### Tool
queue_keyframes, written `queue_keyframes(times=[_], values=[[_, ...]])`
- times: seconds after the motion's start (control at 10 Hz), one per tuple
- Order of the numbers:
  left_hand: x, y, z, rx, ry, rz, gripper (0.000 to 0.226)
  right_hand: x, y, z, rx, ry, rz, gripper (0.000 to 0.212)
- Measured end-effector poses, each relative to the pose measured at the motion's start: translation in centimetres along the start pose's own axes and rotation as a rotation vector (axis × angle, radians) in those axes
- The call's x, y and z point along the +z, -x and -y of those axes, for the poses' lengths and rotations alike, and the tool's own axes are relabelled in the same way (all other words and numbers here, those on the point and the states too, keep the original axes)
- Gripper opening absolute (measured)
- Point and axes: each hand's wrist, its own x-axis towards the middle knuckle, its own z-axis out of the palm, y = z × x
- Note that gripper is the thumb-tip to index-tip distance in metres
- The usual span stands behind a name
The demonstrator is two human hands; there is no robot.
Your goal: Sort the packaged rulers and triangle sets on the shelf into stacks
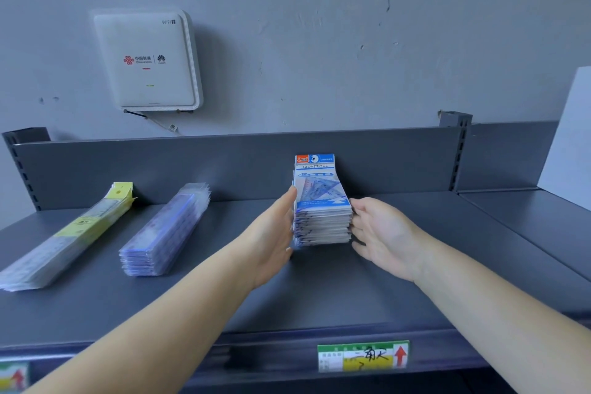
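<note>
While flanked, triangle-set stack (321,221) between left hand (275,233), right hand (380,233)

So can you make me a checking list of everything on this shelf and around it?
Surface: dark grey metal shelf, price label on its front edge.
Job's things: triangle set stack at centre; blue ruler stack to its left; yellow-tagged ruler stack at far left.
Clutter: nothing seen.
Hands: left hand flat against the triangle stack's left side; right hand at its right side, fingers touching it.
Cables: thin cable hanging below the router.
Surroundings: white WiFi router on a scuffed grey wall.
</note>
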Motion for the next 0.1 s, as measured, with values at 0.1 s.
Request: queue_keyframes(times=[0.1], values=[[-1.40,1.08,-0.34,0.061,-0.131,-0.177,0.055,-0.21,0.15,0.01,-0.089,0.127,-0.259,0.046]])
